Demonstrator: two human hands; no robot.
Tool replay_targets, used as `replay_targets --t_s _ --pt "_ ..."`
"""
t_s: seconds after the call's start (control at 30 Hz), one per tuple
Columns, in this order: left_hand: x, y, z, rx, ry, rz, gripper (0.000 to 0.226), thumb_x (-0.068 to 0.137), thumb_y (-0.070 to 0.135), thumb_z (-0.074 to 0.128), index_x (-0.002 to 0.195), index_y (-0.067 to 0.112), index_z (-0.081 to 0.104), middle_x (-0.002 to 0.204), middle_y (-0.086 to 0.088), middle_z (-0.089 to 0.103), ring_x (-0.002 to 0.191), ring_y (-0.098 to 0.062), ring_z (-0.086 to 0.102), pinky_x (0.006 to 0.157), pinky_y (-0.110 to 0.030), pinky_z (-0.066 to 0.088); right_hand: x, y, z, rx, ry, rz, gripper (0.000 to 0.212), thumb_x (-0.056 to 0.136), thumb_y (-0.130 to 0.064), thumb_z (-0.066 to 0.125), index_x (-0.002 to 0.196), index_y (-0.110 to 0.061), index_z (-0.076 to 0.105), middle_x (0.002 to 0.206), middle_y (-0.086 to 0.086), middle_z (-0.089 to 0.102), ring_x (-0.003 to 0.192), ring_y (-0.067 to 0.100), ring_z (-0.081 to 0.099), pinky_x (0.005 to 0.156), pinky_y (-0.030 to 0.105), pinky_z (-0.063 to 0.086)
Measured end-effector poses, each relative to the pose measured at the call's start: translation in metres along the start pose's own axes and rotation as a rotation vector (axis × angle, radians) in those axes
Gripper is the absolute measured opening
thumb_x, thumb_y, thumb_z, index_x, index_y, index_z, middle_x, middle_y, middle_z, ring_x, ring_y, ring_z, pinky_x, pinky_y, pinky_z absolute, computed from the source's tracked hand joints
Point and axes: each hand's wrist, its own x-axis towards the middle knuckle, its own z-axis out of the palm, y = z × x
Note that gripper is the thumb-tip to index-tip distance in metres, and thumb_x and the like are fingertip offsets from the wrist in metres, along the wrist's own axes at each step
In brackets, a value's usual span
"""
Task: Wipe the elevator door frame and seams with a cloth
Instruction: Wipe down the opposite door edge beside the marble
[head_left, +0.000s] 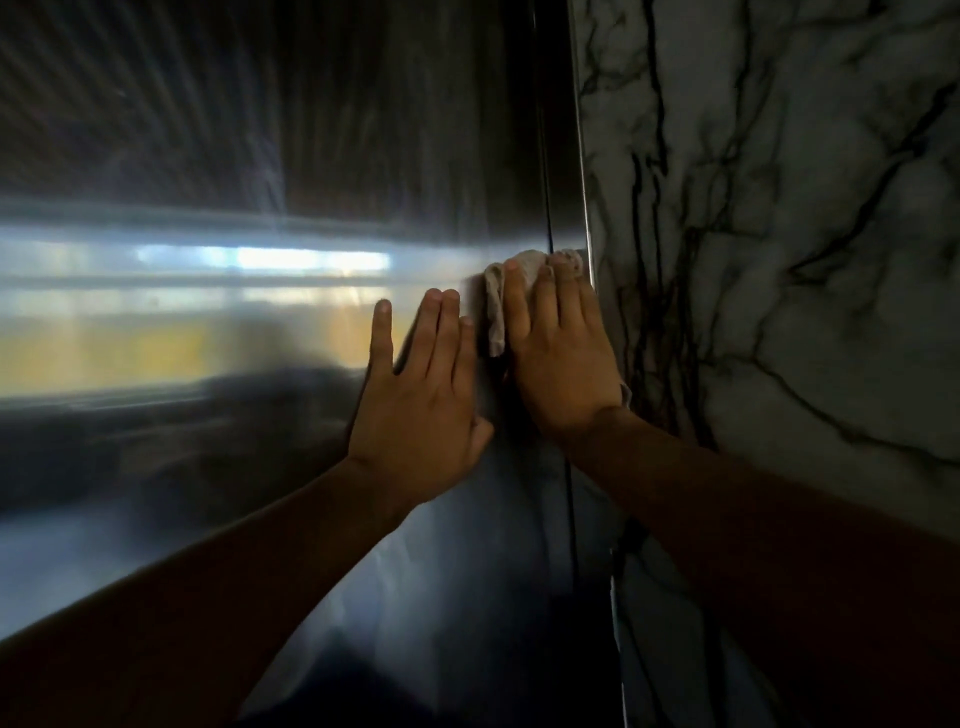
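Observation:
A brushed steel elevator door (249, 291) fills the left and middle of the view. A dark vertical seam (545, 197) separates it from the narrow metal frame strip (569, 171) on the right. My right hand (561, 353) lies flat with straight fingers, pressing a pale crumpled cloth (496, 306) against the frame strip and the seam. The cloth shows above and left of the fingers; most of it is hidden under the palm. My left hand (421, 395) rests flat on the door just left of the right hand, fingers straight and slightly spread.
A white marble wall (779, 260) with dark veins stands right of the frame, meeting it at a thin bright metal edge (587, 218). The door reflects bright horizontal bands of light.

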Motion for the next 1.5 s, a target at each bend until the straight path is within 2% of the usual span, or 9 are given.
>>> replay_targets --t_s 0.17,0.37,0.53,0.67,0.83,0.97,1.1,1.3,1.5 --pt "-0.009 0.009 0.004 -0.045 0.012 -0.009 0.087 0.088 0.055 0.008 0.157 0.002 -0.002 0.165 -0.026 -0.004 0.153 -0.039 -0.009 0.117 -0.068 -0.003 -0.029 -0.007 0.003 0.015 -0.002 0.0 0.056 0.099 -0.022 0.034 0.149 0.001 0.023 0.141 0.035 0.038 0.137 0.05 0.028 0.118 0.052 0.014" --pt "-0.031 0.016 0.01 -0.112 0.022 0.045 0.082 0.091 0.054 0.015 0.157 0.005 0.014 0.165 -0.025 0.001 0.154 -0.038 -0.003 0.118 -0.066 -0.001 -0.078 -0.019 0.009 -0.012 0.039 -0.01 0.057 0.094 -0.02 0.046 0.145 0.001 0.033 0.135 0.033 0.047 0.132 0.048 0.039 0.113 0.052 0.024" --pt "-0.052 0.024 0.018 -0.113 0.027 0.105 0.084 0.09 0.055 0.01 0.155 0.004 0.025 0.165 -0.026 0.009 0.154 -0.039 0.003 0.117 -0.068 0.004 -0.12 -0.033 0.016 0.029 0.018 0.013 0.052 0.095 -0.018 0.039 0.144 0.0 0.036 0.132 0.033 0.05 0.128 0.047 0.043 0.11 0.052 0.031" --pt "-0.077 0.04 0.031 -0.1 0.021 0.166 0.084 0.093 0.058 0.013 0.156 0.003 0.023 0.164 -0.026 0.012 0.153 -0.04 0.006 0.117 -0.069 0.003 -0.139 -0.038 0.018 0.06 0.017 0.028 0.051 0.097 -0.017 0.035 0.145 0.0 0.034 0.132 0.033 0.05 0.129 0.048 0.042 0.111 0.052 0.031" --pt "-0.087 0.058 0.038 -0.127 0.061 0.134 0.086 0.089 0.057 0.03 0.154 0.0 0.025 0.163 -0.029 0.013 0.153 -0.042 0.004 0.115 -0.072 0.003 -0.161 -0.044 0.024 0.063 0.027 0.028 0.048 0.098 -0.014 0.035 0.143 0.0 0.039 0.131 0.032 0.052 0.129 0.046 0.043 0.111 0.051 0.03" --pt "-0.111 0.082 0.049 -0.154 0.057 0.202 0.097 0.084 0.059 0.041 0.157 0.001 0.012 0.163 -0.03 0.012 0.152 -0.043 0.005 0.117 -0.07 0.005 -0.196 -0.052 0.029 0.07 0.052 0.014 0.044 0.101 -0.012 0.027 0.14 0.001 0.043 0.128 0.031 0.054 0.125 0.046 0.048 0.109 0.051 0.032" --pt "-0.142 0.1 0.06 -0.201 0.046 0.223 0.105 0.08 0.054 0.05 0.152 -0.005 0.002 0.162 -0.03 0.014 0.153 -0.042 0.006 0.119 -0.066 0.008 -0.228 -0.059 0.033 0.082 0.036 0.001 0.044 0.101 -0.013 0.029 0.141 0.001 0.041 0.129 0.031 0.053 0.126 0.045 0.047 0.11 0.05 0.031" --pt "-0.171 0.118 0.068 -0.236 0.024 0.243 0.106 0.078 0.05 0.051 0.154 -0.004 0.001 0.162 -0.03 0.015 0.153 -0.042 0.007 0.12 -0.065 0.008 -0.265 -0.069 0.039 0.084 0.014 0.007 0.046 0.1 -0.015 0.037 0.143 0.0 0.036 0.129 0.03 0.054 0.128 0.044 0.046 0.108 0.049 0.033" --pt "-0.207 0.142 0.076 -0.236 -0.055 0.281 0.101 0.086 0.057 0.045 0.155 -0.007 0.008 0.162 -0.031 0.013 0.153 -0.043 0.004 0.12 -0.064 0.008 -0.309 -0.08 0.04 0.121 -0.027 0.017 0.045 0.105 -0.02 0.023 0.141 -0.003 0.043 0.128 0.028 0.056 0.126 0.042 0.048 0.11 0.047 0.03"
